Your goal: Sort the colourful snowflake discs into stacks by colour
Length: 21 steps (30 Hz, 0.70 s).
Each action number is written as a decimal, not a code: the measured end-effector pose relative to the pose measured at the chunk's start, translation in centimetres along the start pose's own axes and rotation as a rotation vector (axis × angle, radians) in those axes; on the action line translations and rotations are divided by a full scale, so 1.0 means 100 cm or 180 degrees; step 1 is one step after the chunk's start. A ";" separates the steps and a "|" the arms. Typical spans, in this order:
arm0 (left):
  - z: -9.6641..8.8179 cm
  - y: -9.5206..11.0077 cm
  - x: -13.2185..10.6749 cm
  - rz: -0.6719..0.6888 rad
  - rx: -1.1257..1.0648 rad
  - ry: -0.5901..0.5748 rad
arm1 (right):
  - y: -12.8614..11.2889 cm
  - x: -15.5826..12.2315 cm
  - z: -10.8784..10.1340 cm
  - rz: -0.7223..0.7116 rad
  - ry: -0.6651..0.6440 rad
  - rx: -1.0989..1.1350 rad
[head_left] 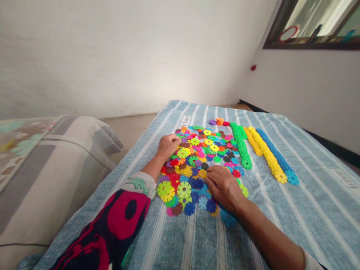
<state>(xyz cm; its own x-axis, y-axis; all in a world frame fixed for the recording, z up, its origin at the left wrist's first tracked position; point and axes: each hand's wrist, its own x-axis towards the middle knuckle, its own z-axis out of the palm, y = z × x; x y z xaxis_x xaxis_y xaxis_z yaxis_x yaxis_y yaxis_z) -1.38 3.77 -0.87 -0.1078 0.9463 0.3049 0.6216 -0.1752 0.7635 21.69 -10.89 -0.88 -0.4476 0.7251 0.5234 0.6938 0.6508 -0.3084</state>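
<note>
- Head camera looks down on a pile of colourful discs (201,157) spread over a blue striped cloth (295,210).
- Left hand (168,144) sits at the pile's far left edge, fingers curled down onto the discs. Cannot tell whether it grips one.
- Right hand (225,185) lies palm down on the near side of the pile, over the blue discs, fingertips touching pieces near the middle. Whether a disc is pinched under them is hidden.
- Left sleeve (118,221), red and dark patterned, rests on the cloth.
- Right of the pile, lined-up discs run away from the camera: a green row (241,146) just beside the pile, then a yellow row (267,155), then a blue row (277,155).
- A small orange stack (219,120) stands at the pile's far edge.
- A grey cushion (56,165) lies left of the cloth.
</note>
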 end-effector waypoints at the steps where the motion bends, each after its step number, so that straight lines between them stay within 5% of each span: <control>1: 0.000 0.000 0.000 0.0000 0.0010 -0.0005 | 0.001 0.001 0.001 0.0021 0.0018 -0.0026; 21: 0.000 0.002 -0.001 0.0001 0.0086 -0.0017 | 0.005 0.009 0.003 0.0116 -0.0442 -0.0527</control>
<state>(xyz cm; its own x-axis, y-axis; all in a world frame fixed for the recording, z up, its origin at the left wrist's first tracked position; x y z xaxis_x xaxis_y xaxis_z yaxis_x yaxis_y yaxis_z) -1.29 3.67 -0.75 -0.1036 0.9477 0.3020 0.6423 -0.1680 0.7478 21.52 -9.84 -0.80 -0.4860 0.7789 0.3964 0.7890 0.5861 -0.1844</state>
